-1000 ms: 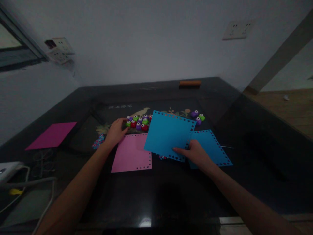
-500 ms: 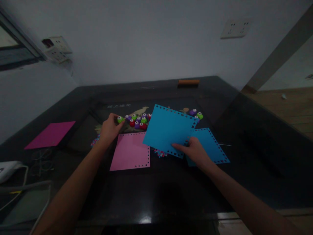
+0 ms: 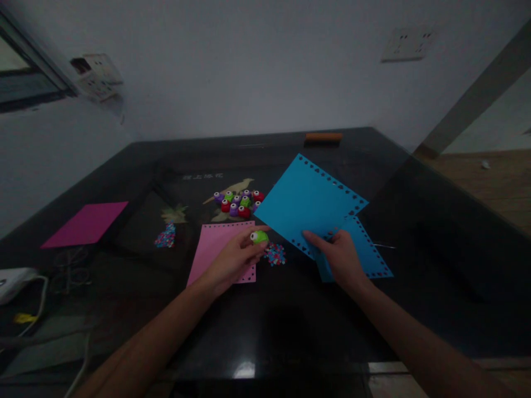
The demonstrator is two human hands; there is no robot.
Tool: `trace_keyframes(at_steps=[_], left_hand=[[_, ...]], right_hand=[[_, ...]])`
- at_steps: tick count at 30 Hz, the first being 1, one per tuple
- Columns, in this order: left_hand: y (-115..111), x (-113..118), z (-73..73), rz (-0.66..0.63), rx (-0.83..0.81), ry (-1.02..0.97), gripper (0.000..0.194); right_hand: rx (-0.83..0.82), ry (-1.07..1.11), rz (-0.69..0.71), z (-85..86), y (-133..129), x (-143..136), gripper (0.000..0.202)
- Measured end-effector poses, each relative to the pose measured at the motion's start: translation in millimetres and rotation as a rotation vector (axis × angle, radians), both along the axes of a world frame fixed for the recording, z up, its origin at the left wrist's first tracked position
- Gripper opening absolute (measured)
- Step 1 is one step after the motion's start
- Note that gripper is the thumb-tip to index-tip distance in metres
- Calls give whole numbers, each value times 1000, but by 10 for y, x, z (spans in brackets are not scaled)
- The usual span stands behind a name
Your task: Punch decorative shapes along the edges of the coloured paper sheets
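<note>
My left hand (image 3: 234,255) grips a small green punch with a white eye-like button (image 3: 259,237), above the right part of a pink sheet (image 3: 211,243). Small holes line the pink sheet's edges. My right hand (image 3: 341,254) pinches the lower edge of a blue sheet (image 3: 309,202), which is raised and tilted, with shaped holes along two edges. Beneath it lies a second blue sheet (image 3: 365,249), partly covered. Between the hands is a pile of coloured paper bits (image 3: 275,254). Red, purple and green punches (image 3: 234,210) stand in a cluster behind the pink sheet.
A magenta sheet (image 3: 87,224) lies at the left of the dark table (image 3: 265,326), near cables and a white device (image 3: 14,283). Another pile of paper bits (image 3: 166,236) is left of the pink sheet. An orange-brown bar (image 3: 323,136) lies by the wall.
My left hand has moved right and toward me, carrying the green punch from beside the cluster. My right hand has shifted slightly right, and the held blue sheet has turned and moved up and right.
</note>
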State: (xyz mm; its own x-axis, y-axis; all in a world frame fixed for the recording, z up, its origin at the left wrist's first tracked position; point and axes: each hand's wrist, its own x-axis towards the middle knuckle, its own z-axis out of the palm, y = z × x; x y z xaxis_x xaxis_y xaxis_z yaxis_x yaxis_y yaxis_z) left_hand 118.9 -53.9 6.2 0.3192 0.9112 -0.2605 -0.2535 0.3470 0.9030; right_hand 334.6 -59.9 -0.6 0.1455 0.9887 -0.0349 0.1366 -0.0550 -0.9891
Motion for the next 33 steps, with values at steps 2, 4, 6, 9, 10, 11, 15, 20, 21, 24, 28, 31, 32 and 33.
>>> trace_keyframes(at_steps=[2,4,6,9,10,11,15,20,21,24,28,31,32,33], left_hand=[[-60,-5,33,-17,-51,-38,39],[-98,-30,67,-21,-75,-68,39],[-122,-47,83,-13,-72,-67,38],[-147,-39,74,0,-69,-34,39],[-155,-30,66,-7,-70,-29,39],[-164,-18,58,-18,-67,-28,38],[-206,29,42,-56,-36,-10,31],[-242,66,55,-77,-9,77,28],[-244,71,59,-79,-2,95,28],[-244,85,67,-83,6,115,30],[-242,96,60,-73,17,108,29],[-244,98,53,-66,1,99,27],[-245,98,53,-64,-7,97,27],[-246,97,54,-61,-14,94,27]], right_hand=[[-10,8,-9,5,-1,-1,30],[-2,24,-16,-4,1,-3,28],[12,42,-17,-22,1,-7,27],[27,28,-21,-36,-12,-18,27],[27,12,-19,-31,-20,-25,26],[28,-5,-16,-21,-30,-33,26],[23,-73,-14,47,-72,-76,31],[3,-147,-35,119,-114,-124,48],[4,-149,-23,126,-119,-131,49],[14,-121,25,137,-130,-148,44],[47,-77,56,129,-137,-163,33],[49,-63,69,116,-141,-163,29],[46,-61,72,112,-143,-161,28],[42,-62,74,110,-145,-158,29]])
